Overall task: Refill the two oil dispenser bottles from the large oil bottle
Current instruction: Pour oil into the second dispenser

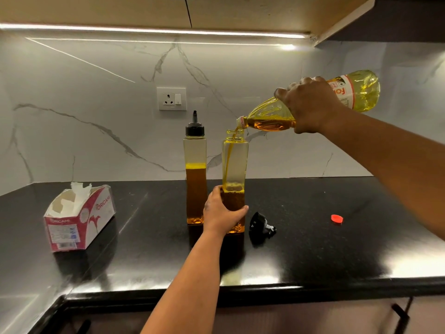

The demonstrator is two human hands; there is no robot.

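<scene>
while the right hand grips the tilted big bottle, oil streams into the open dispenser; left hand fingers curl round its base.

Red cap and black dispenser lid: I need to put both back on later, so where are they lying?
red cap [337, 218], head view, on its top face.
black dispenser lid [257, 221], head view, on its black collar, lying on the countertop.
</scene>
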